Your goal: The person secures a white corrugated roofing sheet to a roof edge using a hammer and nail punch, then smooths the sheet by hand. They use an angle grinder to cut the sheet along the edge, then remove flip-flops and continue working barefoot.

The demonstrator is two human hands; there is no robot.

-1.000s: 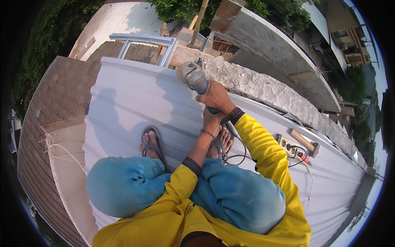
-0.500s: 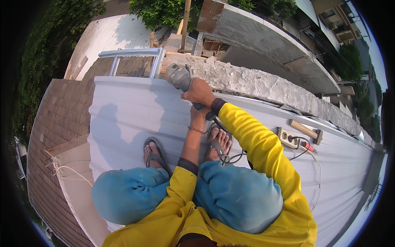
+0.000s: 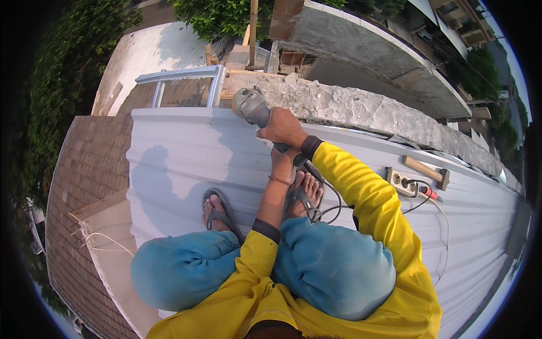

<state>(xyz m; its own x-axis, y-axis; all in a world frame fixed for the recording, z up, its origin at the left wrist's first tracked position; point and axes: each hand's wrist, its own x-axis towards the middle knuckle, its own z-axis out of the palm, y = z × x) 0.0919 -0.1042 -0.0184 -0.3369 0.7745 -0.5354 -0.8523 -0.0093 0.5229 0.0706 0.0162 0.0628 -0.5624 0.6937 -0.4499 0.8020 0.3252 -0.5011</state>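
A grey angle grinder point(image 3: 255, 108) lies across the edge where the metal roof sheet point(image 3: 186, 127) meets the rough concrete wall point(image 3: 350, 104). My right hand point(image 3: 284, 127) is wrapped round its body, just behind the metal gear head. Lower down, my left hand point(image 3: 284, 161) closes round the rear end of the handle, its fingers partly hidden. The grinder's head points away and to the left; its disc cannot be made out. A black cord runs from the handle past my right foot point(image 3: 305, 195).
A hammer point(image 3: 423, 168) with a wooden handle lies beside a power strip point(image 3: 402, 183) with a plug in it, to the right. Beyond the sheet's far edge stands a silver metal frame point(image 3: 214, 85). Brown roof tiles point(image 3: 93, 164) slope away at left. White cable trails nearby.
The whole view has shifted slightly, so most things sit a little further right. Both hands keep hold of the grinder, which has moved only slightly.
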